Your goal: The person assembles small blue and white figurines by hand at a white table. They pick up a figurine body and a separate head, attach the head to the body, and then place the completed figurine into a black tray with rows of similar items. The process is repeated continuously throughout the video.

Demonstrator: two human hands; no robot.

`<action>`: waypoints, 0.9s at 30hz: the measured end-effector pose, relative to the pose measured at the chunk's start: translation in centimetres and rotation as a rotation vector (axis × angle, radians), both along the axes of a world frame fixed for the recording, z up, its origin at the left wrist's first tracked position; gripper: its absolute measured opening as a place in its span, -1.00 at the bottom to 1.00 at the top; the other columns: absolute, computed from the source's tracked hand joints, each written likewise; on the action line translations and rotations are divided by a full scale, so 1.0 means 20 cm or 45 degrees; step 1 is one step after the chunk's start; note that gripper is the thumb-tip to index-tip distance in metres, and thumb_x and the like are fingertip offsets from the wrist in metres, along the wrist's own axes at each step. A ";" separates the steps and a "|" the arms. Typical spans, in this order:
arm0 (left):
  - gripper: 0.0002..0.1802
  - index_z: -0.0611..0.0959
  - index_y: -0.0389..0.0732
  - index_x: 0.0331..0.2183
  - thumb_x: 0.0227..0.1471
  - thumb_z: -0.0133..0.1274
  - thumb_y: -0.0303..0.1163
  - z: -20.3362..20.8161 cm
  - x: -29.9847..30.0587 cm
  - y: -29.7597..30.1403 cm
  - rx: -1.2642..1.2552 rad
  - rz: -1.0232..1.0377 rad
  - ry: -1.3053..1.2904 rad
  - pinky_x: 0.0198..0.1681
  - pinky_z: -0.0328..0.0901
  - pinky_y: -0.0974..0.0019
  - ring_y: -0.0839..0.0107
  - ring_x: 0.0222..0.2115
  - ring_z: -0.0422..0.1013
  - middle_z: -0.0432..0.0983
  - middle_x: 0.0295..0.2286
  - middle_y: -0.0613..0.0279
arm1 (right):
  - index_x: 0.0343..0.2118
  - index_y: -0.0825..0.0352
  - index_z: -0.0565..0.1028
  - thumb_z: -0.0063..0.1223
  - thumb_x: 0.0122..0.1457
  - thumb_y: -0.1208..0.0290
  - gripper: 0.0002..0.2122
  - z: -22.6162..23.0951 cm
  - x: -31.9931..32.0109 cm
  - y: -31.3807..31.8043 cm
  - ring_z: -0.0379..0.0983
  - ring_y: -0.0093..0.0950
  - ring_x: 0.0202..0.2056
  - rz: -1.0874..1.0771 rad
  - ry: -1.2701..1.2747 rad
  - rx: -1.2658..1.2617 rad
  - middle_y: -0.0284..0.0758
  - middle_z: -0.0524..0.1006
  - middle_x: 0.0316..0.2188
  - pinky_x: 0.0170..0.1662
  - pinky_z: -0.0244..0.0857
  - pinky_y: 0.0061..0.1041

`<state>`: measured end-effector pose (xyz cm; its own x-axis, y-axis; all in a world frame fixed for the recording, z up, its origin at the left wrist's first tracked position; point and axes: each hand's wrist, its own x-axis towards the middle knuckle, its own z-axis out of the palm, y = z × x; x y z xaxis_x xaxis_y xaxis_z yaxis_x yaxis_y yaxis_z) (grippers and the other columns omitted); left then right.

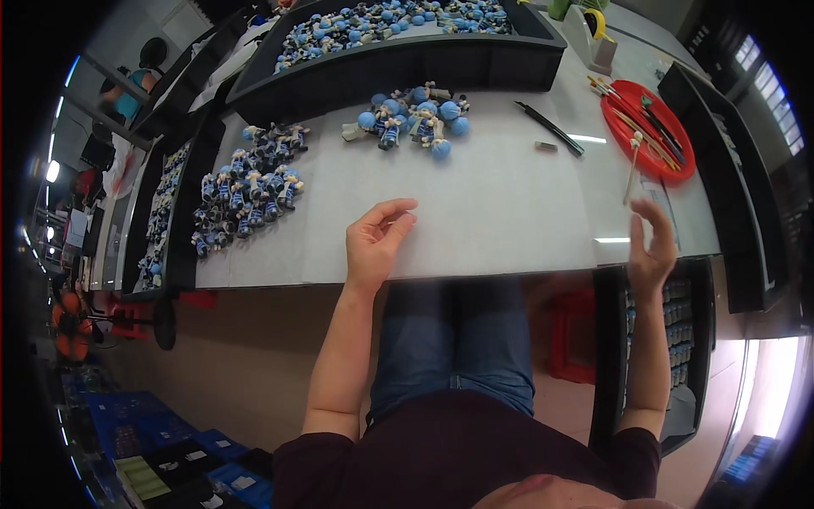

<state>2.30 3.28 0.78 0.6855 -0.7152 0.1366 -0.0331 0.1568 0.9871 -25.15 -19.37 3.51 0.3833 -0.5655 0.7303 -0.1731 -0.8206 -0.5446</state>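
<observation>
My left hand (373,246) hovers at the table's near edge, fingers curled loosely, with a small gap between thumb and forefinger tips. Nothing shows in it. My right hand (653,250) is at the right front edge, thumb and fingers apart. Just beyond its fingertips is a thin stick (631,174) with a pale knob at its far end; the hand looks apart from it. Ahead of my left hand lies a loose cluster of small figurines (415,119) with light-blue heads. A larger group of blue-and-white figurines (250,187) sits to the left, some seemingly without the blue part.
A black bin (407,76) of figurines spans the back. On the right are a red oval tray (632,119) with brushes, a black pen (549,129), a small block (545,147) and a tape dispenser (599,51). Dark trays (182,220) flank the table; another (607,356) stands below right.
</observation>
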 end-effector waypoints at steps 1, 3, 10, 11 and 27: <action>-0.78 0.54 -0.34 -0.28 -0.07 -0.04 -0.61 0.00 0.00 0.02 -0.006 -0.003 -0.019 -0.27 0.28 0.49 0.52 -0.36 0.39 0.47 -0.33 0.22 | -0.20 0.43 0.39 -0.03 -0.05 0.70 -0.72 0.08 0.20 0.04 0.42 -0.47 -0.25 0.146 0.144 -0.078 -0.21 0.47 -0.30 -0.15 0.24 -0.58; -0.78 0.54 -0.34 -0.28 -0.07 -0.05 -0.62 -0.01 0.00 0.01 -0.023 -0.030 -0.033 -0.27 0.29 0.49 0.51 -0.35 0.40 0.47 -0.32 0.21 | -0.19 0.35 0.39 0.04 -0.09 0.63 -0.68 0.17 0.56 0.09 0.37 -0.35 -0.22 0.403 0.239 -0.060 -0.21 0.45 -0.30 -0.13 0.22 -0.47; -0.80 0.54 -0.36 -0.30 -0.07 -0.06 -0.64 -0.02 0.04 0.03 -0.022 -0.076 0.028 -0.25 0.29 0.49 0.52 -0.35 0.37 0.44 -0.33 0.22 | -0.15 0.17 0.42 0.07 -0.11 0.12 -0.57 0.12 1.61 0.20 0.20 -0.28 -0.07 0.679 0.668 -0.526 -0.24 0.37 -0.18 -0.09 0.09 -0.28; -0.80 0.54 -0.37 -0.30 -0.07 -0.05 -0.64 -0.02 0.05 0.03 -0.031 -0.080 0.032 -0.25 0.28 0.49 0.52 -0.35 0.37 0.44 -0.33 0.22 | -0.15 0.15 0.43 0.04 -0.12 0.02 -0.54 0.10 1.70 0.20 0.20 -0.28 -0.06 0.688 0.765 -0.518 -0.23 0.37 -0.17 -0.09 0.09 -0.27; -0.80 0.52 -0.39 -0.28 -0.03 -0.08 -0.62 -0.02 -0.01 0.00 0.009 -0.051 -0.058 -0.29 0.29 0.51 0.52 -0.37 0.37 0.45 -0.33 0.17 | -0.52 0.16 0.54 0.03 -0.27 0.12 -0.73 0.02 1.55 0.14 0.34 -0.35 -0.21 0.661 1.124 -0.774 -0.34 0.50 -0.41 -0.19 0.15 -0.34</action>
<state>2.17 3.32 0.46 0.6494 -0.7431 0.1613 -0.0714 0.1516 0.9859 5.88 -16.48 3.86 0.9690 0.1535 0.1936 0.1364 -0.9857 0.0987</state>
